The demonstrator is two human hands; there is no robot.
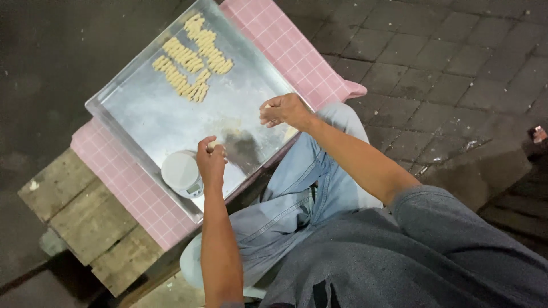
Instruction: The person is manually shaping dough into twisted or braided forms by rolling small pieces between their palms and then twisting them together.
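A large metal tray point(148, 117) lies tilted on a pink checked cloth point(123, 179). Several pale ridged dough pieces point(191, 57) sit in rows at its far end. My left hand point(211, 162) hovers over the tray's near part, fingers pinched on a small lump of dough point(212, 145). My right hand point(282, 109) is at the tray's right edge, fingers curled around a small bit of dough point(267, 106). A small round white kitchen scale point(182, 173) stands on the tray just left of my left hand.
The cloth covers a rough wooden bench point(85, 222). My legs in light blue jeans point(297, 194) are below the tray. Dark paving stones point(445, 68) lie to the right, and dark ground to the left.
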